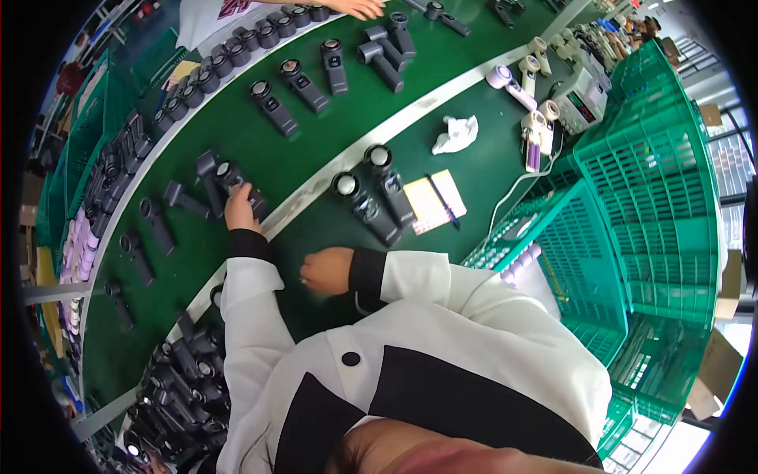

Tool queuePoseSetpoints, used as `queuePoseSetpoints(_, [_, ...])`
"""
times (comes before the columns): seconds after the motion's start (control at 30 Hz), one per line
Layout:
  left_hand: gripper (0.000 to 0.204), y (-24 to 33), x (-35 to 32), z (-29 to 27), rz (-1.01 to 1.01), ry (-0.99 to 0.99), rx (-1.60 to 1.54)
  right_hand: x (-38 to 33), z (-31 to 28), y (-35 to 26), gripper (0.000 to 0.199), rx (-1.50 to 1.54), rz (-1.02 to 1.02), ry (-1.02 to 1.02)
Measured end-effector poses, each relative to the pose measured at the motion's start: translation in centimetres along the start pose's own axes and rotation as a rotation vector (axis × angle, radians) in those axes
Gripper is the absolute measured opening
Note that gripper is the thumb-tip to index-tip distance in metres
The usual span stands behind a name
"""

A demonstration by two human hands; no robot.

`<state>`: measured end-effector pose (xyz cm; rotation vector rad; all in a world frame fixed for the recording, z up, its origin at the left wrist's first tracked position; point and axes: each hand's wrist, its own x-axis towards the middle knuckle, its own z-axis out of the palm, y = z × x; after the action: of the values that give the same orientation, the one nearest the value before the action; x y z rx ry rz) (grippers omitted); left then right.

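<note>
Desk (410,138): green, two dark fans (369,209) side by side!
Left grip (245,197): we're clasping a grey fan (227,173)!
Right grip (325,271): curled; around what, we can't tell!

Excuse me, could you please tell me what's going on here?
The person's left hand grips a gray device among similar ones on the green surface. The right hand is curled nearer the body; whether it holds anything is unclear. Two more devices lie left of a notepad, and another person's hand is at the far side.

The gripped device (229,174) looks like smooth plastic.
</note>
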<state>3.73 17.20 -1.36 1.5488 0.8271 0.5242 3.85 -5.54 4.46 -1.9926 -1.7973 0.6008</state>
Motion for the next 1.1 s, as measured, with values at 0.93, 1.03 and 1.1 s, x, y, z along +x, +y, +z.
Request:
queuePoseSetpoints(0.93, [0.031,1.2,4.9,9.0,0.095,0.654,0.686,1.5,-22.8,46.3,0.039,-0.057,0.808,0.399])
queuePoseSetpoints(1.03, [0.03,3.0,3.3,8.7,0.007,0.672,0.709,0.4,-23.8,43.4,0.036,0.185,0.792,0.511])
queuePoseSetpoints(1.1, [0.029,4.6,1.5,8.9,0.222,0.623,0.602,-0.5,-24.4,40.7,0.035,0.393,0.763,0.615])
